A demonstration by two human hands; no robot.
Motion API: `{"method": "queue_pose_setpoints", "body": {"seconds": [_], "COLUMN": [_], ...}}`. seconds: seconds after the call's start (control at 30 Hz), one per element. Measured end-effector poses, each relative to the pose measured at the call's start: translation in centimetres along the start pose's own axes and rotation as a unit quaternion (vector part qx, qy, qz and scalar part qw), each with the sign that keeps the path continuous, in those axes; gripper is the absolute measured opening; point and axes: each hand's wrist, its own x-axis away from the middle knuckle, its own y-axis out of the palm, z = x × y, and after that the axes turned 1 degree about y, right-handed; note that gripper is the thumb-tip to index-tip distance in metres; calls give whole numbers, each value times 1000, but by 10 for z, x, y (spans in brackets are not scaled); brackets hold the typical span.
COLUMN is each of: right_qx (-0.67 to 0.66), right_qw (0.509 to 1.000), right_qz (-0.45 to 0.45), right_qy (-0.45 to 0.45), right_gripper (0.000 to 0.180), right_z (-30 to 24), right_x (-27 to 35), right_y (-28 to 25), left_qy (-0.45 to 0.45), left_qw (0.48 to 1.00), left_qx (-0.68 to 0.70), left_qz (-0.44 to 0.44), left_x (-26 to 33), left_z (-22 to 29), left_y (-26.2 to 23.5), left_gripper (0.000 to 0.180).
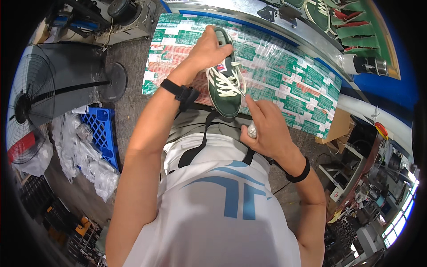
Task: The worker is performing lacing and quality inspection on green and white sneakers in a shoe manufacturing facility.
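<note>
A dark green sneaker with cream laces is held over the near edge of a work surface covered in green and white printed tape. Its toe points toward me. My left hand is closed around the heel end, the thumb at the shoe opening. In my right hand is a thin metal-shafted hand tool with a whitish wrapped handle. The shaft reaches the side of the laces near the toe; its tip is too small to make out.
Beyond the work surface runs a metal rail. Green shoe pieces with red parts lie in a tray at the far right. At left stand a fan and a blue plastic crate beside clear plastic bags. A cardboard box sits at right.
</note>
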Motion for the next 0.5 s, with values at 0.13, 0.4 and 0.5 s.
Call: {"method": "queue_pose_setpoints", "body": {"seconds": [0.13, 0.4, 0.5], "right_qx": [-19, 8, 39], "right_qw": [1000, 997, 995], "right_qz": [6, 39, 57], "right_qy": [21, -70, -69], "right_gripper": [75, 78, 79], "right_z": [7, 39, 41], "right_x": [2, -33, -35], "right_y": [5, 40, 41], "left_qy": [-1, -4, -14], "left_qw": [986, 991, 989], "left_qx": [-163, -133, -147], "left_qz": [35, 16, 20], "left_x": [-5, -6, -4], "left_z": [5, 9, 12], "left_y": [12, 6, 5], "left_gripper": [94, 101, 102]}}
